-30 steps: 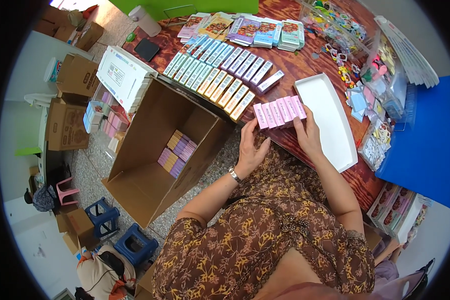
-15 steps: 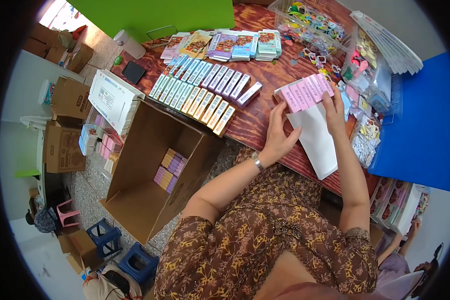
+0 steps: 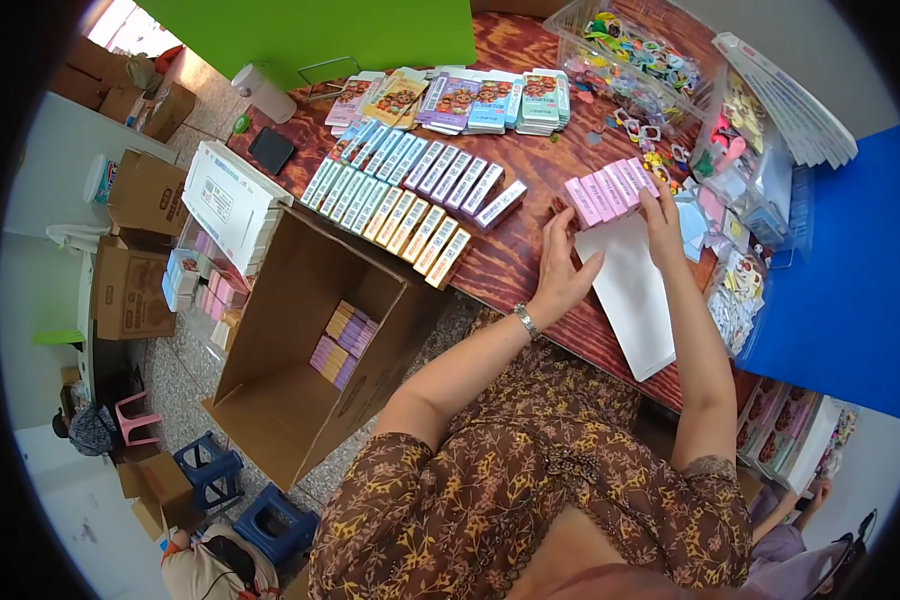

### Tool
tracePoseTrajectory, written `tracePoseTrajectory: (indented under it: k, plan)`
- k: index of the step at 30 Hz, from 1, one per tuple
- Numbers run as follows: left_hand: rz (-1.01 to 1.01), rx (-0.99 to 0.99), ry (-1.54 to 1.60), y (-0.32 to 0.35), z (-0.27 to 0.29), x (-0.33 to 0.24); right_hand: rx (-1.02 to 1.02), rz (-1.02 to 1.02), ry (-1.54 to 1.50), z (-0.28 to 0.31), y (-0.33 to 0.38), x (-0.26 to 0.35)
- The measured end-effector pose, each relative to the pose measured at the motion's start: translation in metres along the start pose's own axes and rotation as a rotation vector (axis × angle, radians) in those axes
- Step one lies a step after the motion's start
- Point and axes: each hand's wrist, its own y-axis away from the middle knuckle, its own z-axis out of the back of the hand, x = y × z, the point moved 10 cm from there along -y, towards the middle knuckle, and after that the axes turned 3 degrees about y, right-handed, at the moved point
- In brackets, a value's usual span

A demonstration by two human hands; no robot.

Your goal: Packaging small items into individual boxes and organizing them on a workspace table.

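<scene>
A row of several small pink boxes (image 3: 610, 192) stands side by side on the table, at the far end of a white tapered sheet (image 3: 628, 300). My left hand (image 3: 567, 265) is at the row's left end, its fingertips against the boxes and its thumb held apart over the sheet. At the right end, my right hand (image 3: 662, 225) has its fingers curled round the last box. Between them the two hands hold the row together. The undersides of the boxes and some fingertips are hidden.
Rows of teal, purple and orange boxes (image 3: 400, 200) stand at the left, with stacks of printed cards (image 3: 460, 100) behind. Clear bins (image 3: 660, 75) of colourful small pieces line the right. An open carton (image 3: 300, 340) is below the table's left edge. A blue panel (image 3: 835, 290) stands right.
The pink boxes sit slightly farther from me along the table and look more upright and evenly lined up. Both hands stay at the row's ends. The whole view has shifted slightly.
</scene>
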Motion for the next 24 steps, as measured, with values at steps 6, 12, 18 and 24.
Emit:
tracePoseTrajectory:
  k: [6,12,18,24]
  plan:
    - [0.021,0.048,-0.093,0.003,-0.014,-0.015,-0.013,-0.113,-0.213,0.011,-0.004,-0.017]
    - [-0.006,0.01,-0.067,-0.002,-0.006,0.003,0.008,-0.013,-0.065,0.004,-0.012,-0.014]
    - [0.045,0.007,-0.123,0.004,-0.001,0.013,0.001,0.06,0.184,-0.007,-0.005,0.01]
    - [0.118,-0.002,-0.112,0.001,-0.004,0.001,-0.015,0.054,0.271,-0.003,-0.007,0.003]
